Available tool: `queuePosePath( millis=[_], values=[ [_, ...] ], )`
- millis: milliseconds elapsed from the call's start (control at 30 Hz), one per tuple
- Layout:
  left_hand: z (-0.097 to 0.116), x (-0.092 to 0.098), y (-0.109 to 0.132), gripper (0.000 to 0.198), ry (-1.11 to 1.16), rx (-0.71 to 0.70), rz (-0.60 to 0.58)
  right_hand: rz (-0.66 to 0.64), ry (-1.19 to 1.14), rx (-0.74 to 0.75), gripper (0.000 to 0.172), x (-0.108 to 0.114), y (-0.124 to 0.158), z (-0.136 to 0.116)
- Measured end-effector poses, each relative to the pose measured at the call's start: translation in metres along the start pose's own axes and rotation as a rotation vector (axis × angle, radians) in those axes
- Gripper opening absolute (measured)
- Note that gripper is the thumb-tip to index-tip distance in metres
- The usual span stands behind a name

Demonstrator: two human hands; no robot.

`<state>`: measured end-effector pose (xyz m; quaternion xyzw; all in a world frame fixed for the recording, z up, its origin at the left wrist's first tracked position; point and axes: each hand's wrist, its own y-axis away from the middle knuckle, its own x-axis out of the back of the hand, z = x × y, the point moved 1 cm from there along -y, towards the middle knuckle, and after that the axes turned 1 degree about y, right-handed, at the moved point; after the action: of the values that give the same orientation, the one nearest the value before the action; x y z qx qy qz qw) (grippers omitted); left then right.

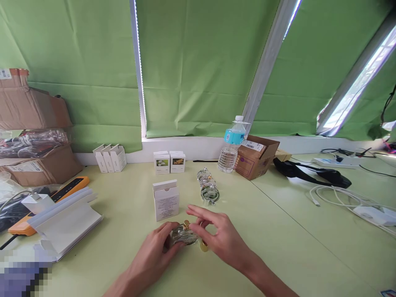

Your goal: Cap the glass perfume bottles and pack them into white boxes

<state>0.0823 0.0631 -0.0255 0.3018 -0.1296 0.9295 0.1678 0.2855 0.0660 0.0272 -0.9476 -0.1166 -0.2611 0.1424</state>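
Observation:
My left hand [159, 243] is wrapped round the side of a clear glass perfume bottle [183, 236], which has a gold neck piece [186, 224] on top. Just right of that neck, my right hand [218, 233] has its thumb and fingers spread apart, the thumb close to the bottle. A round gold cap-like piece [203, 246] shows below the right thumb; whether it rests on the table or touches the hand, I cannot tell. Behind the bottle stands a white carton [166, 202] with its top flap raised. More clear glass bottles [209, 192] lie in a row beyond my right hand.
Small white boxes with flower pictures [169, 163] and white cartons [109, 159] stand at the back. A water bottle [230, 148] is beside a brown cardboard box [256, 159]. An orange power strip [71, 187] and papers [68, 222] lie left, white cables [346, 198] right.

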Motion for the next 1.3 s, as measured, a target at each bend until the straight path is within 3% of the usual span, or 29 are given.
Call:
queuePosePath(
  millis=[167, 333, 400, 600, 700, 933, 1100, 1200, 1300],
  values=[
    [-0.001, 0.0, 0.001, 0.027, -0.019, 0.03, -0.012, -0.088, 0.294, -0.116, 0.028, 0.022, 0.01, 0.009],
    [0.0, 0.0, 0.001, 0.027, -0.016, 0.032, -0.011, -0.23, 0.414, -0.082, 0.009, 0.013, 0.016, 0.018],
    [0.0, 0.0, 0.001, 0.028, -0.016, 0.033, -0.011, -0.194, 0.433, -0.043, 0.009, 0.012, 0.012, 0.018],
    [0.0, 0.0, 0.001, 0.028, -0.026, 0.041, 0.007, 0.159, 0.191, 0.128, 0.025, 0.018, -0.003, 0.0],
    [0.0, 0.0, 0.001, 0.026, -0.018, 0.03, 0.004, 0.213, 0.13, 0.205, 0.03, 0.01, -0.004, -0.014],
    [-0.002, -0.001, 0.0, 0.027, -0.021, -0.017, 0.007, 0.029, 0.23, 0.382, 0.013, -0.009, -0.004, -0.014],
    [-0.002, -0.001, 0.0, 0.027, 0.0, -0.043, 0.003, 0.042, 0.277, 0.458, 0.007, -0.016, -0.006, -0.006],
    [-0.001, 0.0, 0.0, 0.026, -0.006, -0.051, 0.004, 0.04, 0.324, 0.404, 0.009, -0.019, -0.004, -0.007],
    [-0.001, -0.001, -0.001, 0.024, -0.033, -0.063, 0.012, -0.019, 0.313, 0.251, 0.01, -0.017, 0.001, -0.007]
  ],
)
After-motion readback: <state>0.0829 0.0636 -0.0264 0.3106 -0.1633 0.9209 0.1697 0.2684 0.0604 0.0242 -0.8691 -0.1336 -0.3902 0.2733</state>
